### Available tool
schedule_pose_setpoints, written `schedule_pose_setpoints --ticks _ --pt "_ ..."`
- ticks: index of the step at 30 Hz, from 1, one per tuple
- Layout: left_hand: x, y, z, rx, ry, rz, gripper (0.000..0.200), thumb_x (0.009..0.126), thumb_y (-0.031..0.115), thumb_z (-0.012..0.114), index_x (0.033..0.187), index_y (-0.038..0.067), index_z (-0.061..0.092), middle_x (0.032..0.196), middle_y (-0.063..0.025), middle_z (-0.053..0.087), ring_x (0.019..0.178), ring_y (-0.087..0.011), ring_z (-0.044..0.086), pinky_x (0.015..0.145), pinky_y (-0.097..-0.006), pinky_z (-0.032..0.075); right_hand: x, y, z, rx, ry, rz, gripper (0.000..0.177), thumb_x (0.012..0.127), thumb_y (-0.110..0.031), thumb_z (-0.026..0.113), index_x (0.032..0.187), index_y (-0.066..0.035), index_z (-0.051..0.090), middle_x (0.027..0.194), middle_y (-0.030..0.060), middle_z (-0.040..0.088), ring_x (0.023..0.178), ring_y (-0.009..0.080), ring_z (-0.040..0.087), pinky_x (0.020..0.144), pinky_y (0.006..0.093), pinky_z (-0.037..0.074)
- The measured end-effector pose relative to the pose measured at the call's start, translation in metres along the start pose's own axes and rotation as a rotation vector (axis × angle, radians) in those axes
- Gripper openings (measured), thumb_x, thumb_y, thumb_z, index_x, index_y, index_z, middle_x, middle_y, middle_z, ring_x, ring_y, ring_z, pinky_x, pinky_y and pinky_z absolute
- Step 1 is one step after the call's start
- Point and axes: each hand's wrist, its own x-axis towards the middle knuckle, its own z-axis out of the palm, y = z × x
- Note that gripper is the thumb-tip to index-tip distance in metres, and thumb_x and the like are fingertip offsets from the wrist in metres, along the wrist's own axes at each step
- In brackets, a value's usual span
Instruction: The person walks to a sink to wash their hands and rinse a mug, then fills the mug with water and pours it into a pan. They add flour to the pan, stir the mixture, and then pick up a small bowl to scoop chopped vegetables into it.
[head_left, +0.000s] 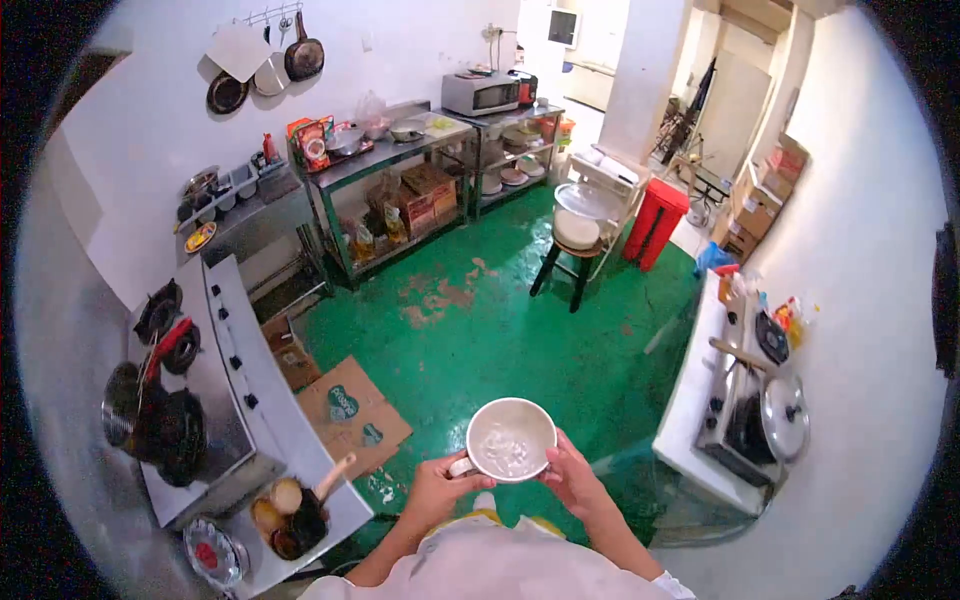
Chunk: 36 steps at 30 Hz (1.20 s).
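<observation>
A wide white cup (492,424) is held level in front of my body, above the green floor. Its inside glistens, and what looks like clear liquid lies at the bottom. My left hand (442,492) is closed on the cup's left side, at the handle (461,467). On the opposite side, the fingers of my right hand (576,478) press against the cup's wall. The undersides of both hands are partly hidden.
At left is a gas stove (225,400) with a wok and pots. A flattened cardboard box (365,405) lies on the floor. To the right, a lidded pot (785,415) sits on another stove. Ahead stand a stool (565,262), a red bin (655,225) and metal shelves (400,160).
</observation>
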Motion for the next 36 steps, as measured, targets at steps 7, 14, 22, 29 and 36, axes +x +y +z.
schedule_pose_setpoints --ticks 7,14,22,29,36 --pt "0.202 0.028 -0.022 -0.043 0.086 0.033 0.037 0.069 0.007 0.073 0.103 -0.002 0.061 0.087 -0.0004 0.063 0.076 -0.0048 0.055 0.069 -0.0203 0.045 0.202 -0.097 -0.039 -0.059 -0.107 0.014 0.067 0.080 -0.037 0.060 0.132 -0.008 0.028 0.114 0.0049 0.048 0.096 0.0127 0.049 0.079 0.0271 0.042" --pt "0.395 0.074 -0.045 -0.116 0.301 0.050 0.034 0.068 0.004 0.073 0.100 -0.002 0.062 0.086 -0.0014 0.063 0.077 -0.0054 0.056 0.069 -0.0208 0.046 0.422 -0.190 -0.058 -0.144 -0.310 0.074 0.069 0.080 -0.042 0.059 0.132 -0.007 0.029 0.124 0.0051 0.044 0.107 0.0148 0.047 0.087 0.0315 0.040" --pt "0.600 0.118 -0.105 -0.176 0.538 0.117 0.032 0.067 0.001 0.072 0.097 -0.003 0.063 0.084 -0.0016 0.063 0.074 -0.0061 0.056 0.068 -0.0208 0.045 0.662 -0.291 -0.041 -0.271 -0.467 0.144 0.070 0.083 -0.042 0.054 0.136 -0.009 0.023 0.127 0.0069 0.042 0.108 0.0193 0.047 0.090 0.0383 0.040" --pt "0.771 0.164 -0.201 -0.148 0.650 0.099 0.027 0.067 0.000 0.071 0.093 -0.002 0.064 0.083 -0.0027 0.064 0.074 -0.0063 0.056 0.069 -0.0215 0.046 0.877 -0.336 -0.022 -0.185 -0.514 0.098 0.060 0.086 -0.038 0.051 0.132 -0.007 0.030 0.118 0.0099 0.051 0.103 0.0187 0.051 0.086 0.0331 0.044" --pt "0.928 0.221 -0.293 -0.104 0.769 0.134 0.019 0.063 0.002 0.071 0.081 0.002 0.065 0.075 -0.0014 0.064 0.067 -0.0078 0.055 0.065 -0.0236 0.044 1.064 -0.401 -0.008 -0.270 -0.284 0.113 0.035 0.088 -0.023 0.051 0.116 -0.003 0.047 0.108 0.0103 0.056 0.095 0.0178 0.054 0.082 0.0309 0.044"
